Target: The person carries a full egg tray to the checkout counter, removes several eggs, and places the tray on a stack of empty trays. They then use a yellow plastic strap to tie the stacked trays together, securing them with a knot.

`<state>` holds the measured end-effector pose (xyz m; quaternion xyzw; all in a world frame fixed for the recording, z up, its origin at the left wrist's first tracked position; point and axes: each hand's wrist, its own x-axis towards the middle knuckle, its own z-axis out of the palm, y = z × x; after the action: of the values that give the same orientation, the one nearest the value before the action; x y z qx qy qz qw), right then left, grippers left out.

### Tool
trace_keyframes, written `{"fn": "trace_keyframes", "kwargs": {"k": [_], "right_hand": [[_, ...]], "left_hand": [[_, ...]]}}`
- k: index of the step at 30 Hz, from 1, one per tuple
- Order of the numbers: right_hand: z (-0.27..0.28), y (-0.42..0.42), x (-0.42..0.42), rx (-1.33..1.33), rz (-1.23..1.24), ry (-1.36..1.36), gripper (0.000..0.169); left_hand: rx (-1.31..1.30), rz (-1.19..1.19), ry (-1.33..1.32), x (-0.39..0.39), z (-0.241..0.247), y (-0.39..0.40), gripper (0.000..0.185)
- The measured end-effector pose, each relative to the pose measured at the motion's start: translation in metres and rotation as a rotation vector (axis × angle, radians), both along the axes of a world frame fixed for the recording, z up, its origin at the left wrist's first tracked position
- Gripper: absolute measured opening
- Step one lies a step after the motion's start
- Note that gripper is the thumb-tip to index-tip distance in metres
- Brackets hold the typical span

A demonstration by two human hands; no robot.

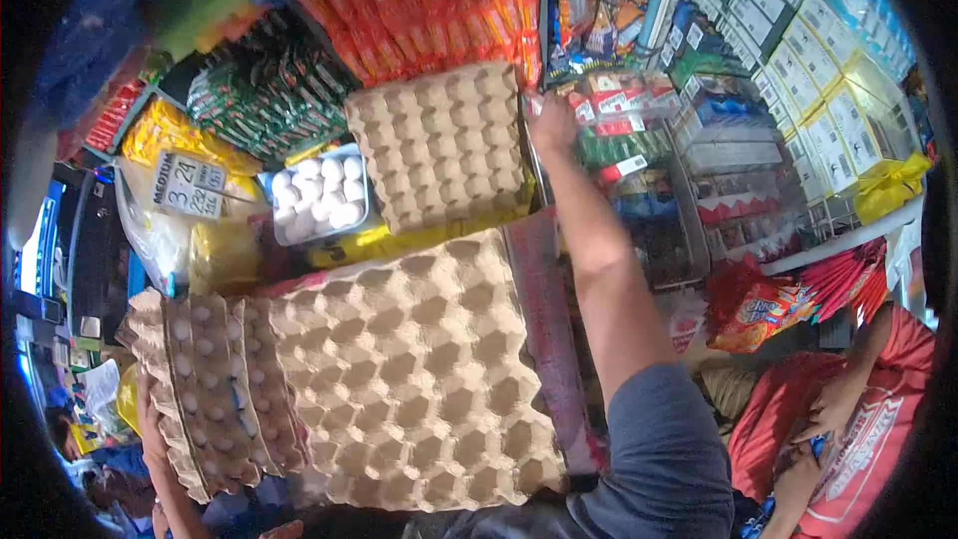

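Observation:
My right arm, in a grey sleeve, reaches forward to the far-right corner of an upturned cardboard egg tray (441, 142). My right hand (555, 121) is beside small packets there; a pale pinkish thing is at its fingertips, and I cannot tell whether it is held. Closer to me lies a large upturned cardboard egg tray (419, 382). On its left stand several egg trays with eggs (213, 389) between them. What looks like my left hand (152, 419) touches their outer left side, its fingers partly hidden. White eggs fill a plastic container (322, 198).
Hanging sachets in red (419, 15) and green (262, 90) line the far side. Cigarette packs (625, 101) and boxes (831, 97) stand at right. A handwritten price sign (191, 183) is at left. A person in red (846, 427) is at lower right. Part of another hand (283, 530) shows at the bottom edge.

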<state>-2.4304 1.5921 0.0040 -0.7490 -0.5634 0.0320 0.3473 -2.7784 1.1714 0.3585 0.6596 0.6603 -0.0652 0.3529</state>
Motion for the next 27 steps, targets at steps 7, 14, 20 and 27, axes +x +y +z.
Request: {"fn": "trace_keyframes", "kwargs": {"k": [7,14,20,27], "right_hand": [[0.046,-0.11,0.055,0.075,0.123,0.19,0.032],[0.039,-0.14,0.049,-0.306,0.052,-0.179,0.039],[0.118,-0.23,0.041,0.094,0.272,0.303,0.031],[0.221,-0.451,-0.004,-0.236,0.387,0.886,0.014]], "left_hand": [[0.059,0.59,-0.358,-0.013,-0.027,-0.07,0.037],[0.347,0.483,-0.432,-0.01,-0.05,-0.079,0.038],[0.428,0.135,-0.412,-0.018,-0.067,-0.032,0.034],[0.616,-0.179,-0.544,-0.015,-0.083,0.118,0.024]]}}
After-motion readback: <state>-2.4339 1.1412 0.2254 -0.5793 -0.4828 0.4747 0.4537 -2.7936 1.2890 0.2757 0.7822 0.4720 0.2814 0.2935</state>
